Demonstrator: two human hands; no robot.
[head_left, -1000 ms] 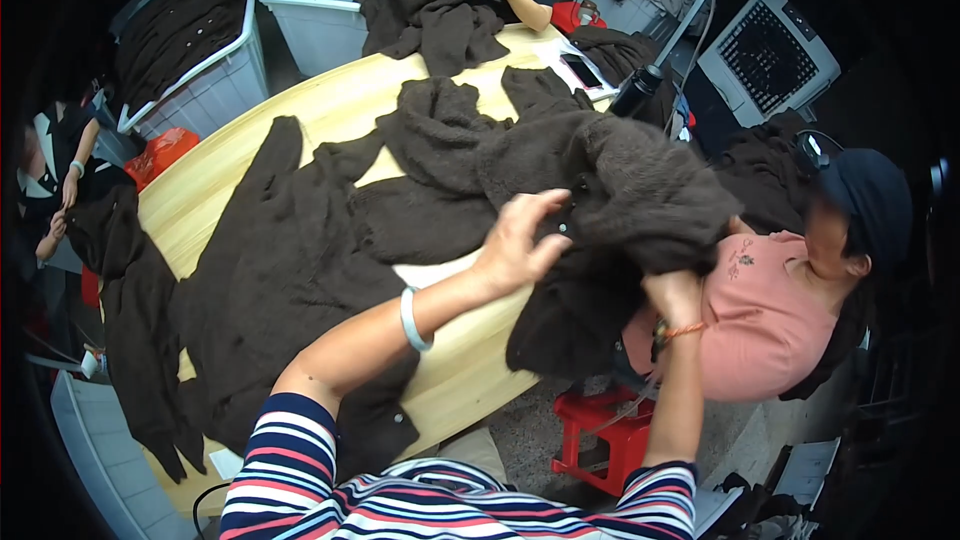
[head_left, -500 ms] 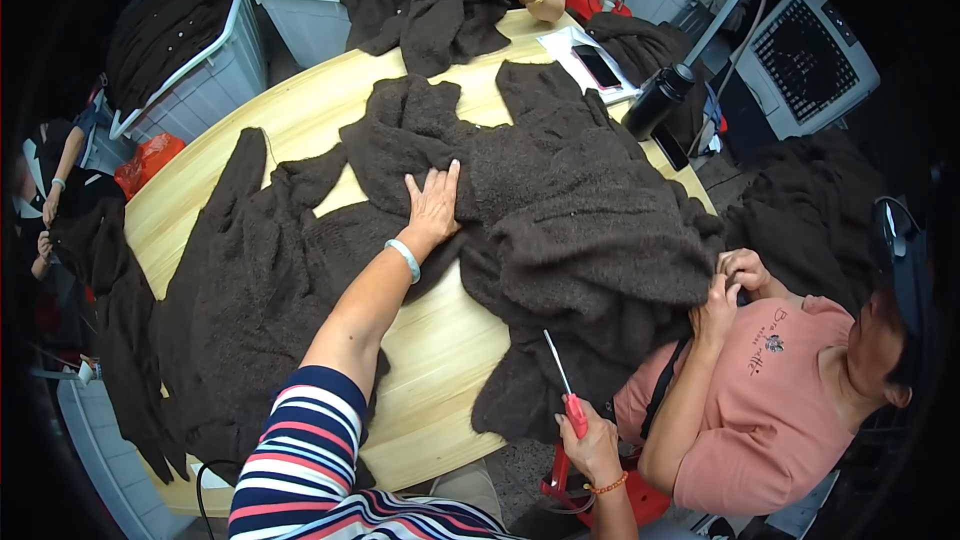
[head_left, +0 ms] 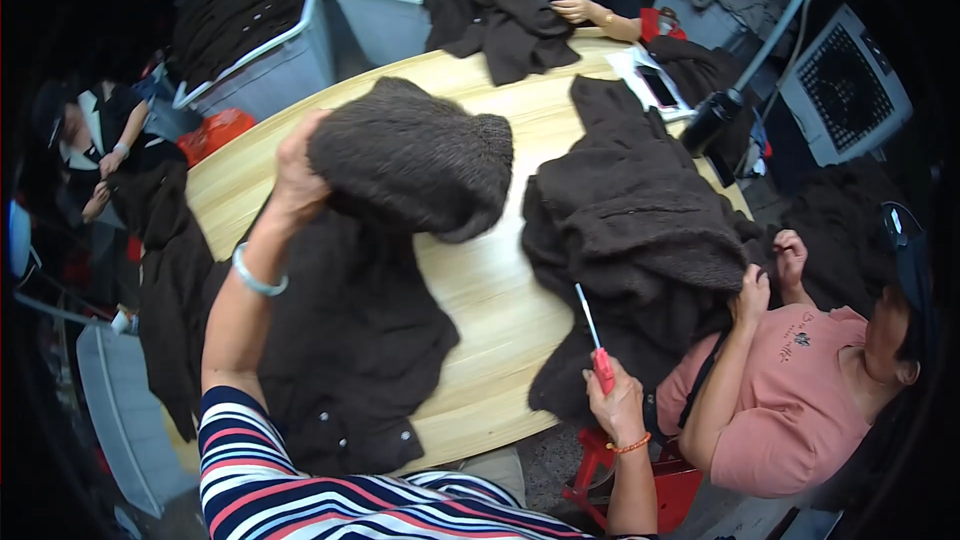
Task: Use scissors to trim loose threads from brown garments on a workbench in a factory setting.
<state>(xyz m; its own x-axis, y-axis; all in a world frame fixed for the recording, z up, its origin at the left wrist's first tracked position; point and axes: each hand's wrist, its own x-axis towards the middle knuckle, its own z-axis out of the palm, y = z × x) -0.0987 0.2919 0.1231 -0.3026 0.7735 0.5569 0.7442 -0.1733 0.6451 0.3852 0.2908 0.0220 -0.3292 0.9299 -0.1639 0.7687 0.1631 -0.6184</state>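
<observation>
My left hand (head_left: 300,170), with a pale bangle at the wrist, grips a bunched dark brown knit garment (head_left: 410,155) above the table. Its fingers wrap round the left edge and are partly hidden. Below it, a dark brown buttoned cardigan (head_left: 350,330) spreads over the table's near left. At the lower right, my right hand (head_left: 617,405) is closed round a red-handled tool (head_left: 601,370) with a thin metal shaft, pointing up and left. The tool's exact kind is unclear. Its tip is close to a pile of brown knitwear (head_left: 640,220) on the table's right side.
A co-worker in pink (head_left: 790,390) handles the pile's right edge. Other people work at the far side and far left. Pale bins (head_left: 330,35) stand beyond the wooden table (head_left: 480,340). A phone (head_left: 657,86), dark bottle (head_left: 710,120) and lamp arm (head_left: 785,15) are at the back right.
My left hand has gone from resting on the knitwear to lifting a bunched garment up and left. A strip of table now shows between the piles. My right hand still holds the tool.
</observation>
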